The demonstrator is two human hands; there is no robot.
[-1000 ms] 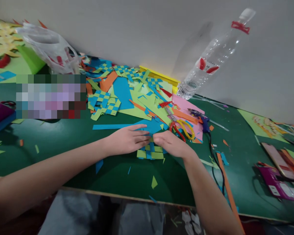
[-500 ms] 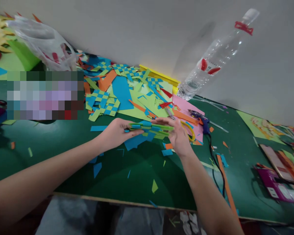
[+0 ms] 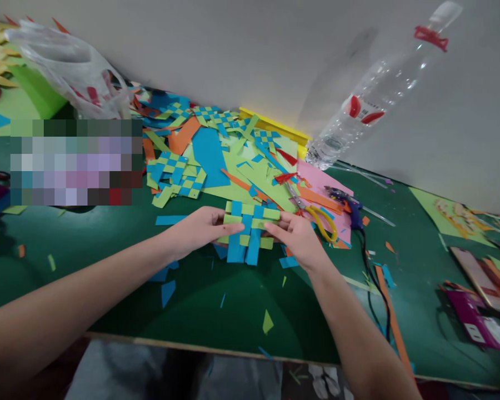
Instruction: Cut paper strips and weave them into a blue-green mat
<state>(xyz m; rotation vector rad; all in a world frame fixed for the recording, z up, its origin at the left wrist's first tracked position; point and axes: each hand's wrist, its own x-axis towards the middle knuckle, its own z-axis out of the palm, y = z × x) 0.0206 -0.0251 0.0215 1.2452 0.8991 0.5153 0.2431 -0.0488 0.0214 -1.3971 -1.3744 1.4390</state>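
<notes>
A small mat woven of blue and light-green paper strips [image 3: 249, 229] is held up just above the green table [image 3: 216, 311], its face turned towards me. My left hand [image 3: 200, 228] pinches its left edge, thumb on top. My right hand [image 3: 298, 239] pinches its right edge. Loose blue strip ends hang from the mat's lower side. Blue paper scraps [image 3: 166, 289] lie on the table under and to the left of my hands.
A heap of coloured paper and other woven pieces [image 3: 208, 150] lies behind my hands. Yellow-handled scissors [image 3: 316, 216] and a glue gun [image 3: 350, 205] with a black cord sit to the right. A clear plastic bottle [image 3: 370, 105] leans on the wall. A plastic bag [image 3: 70, 72] is far left.
The woven mat lay flat on the table under both hands; they lifted it, held it edge-on, and now have it turned face up towards me.
</notes>
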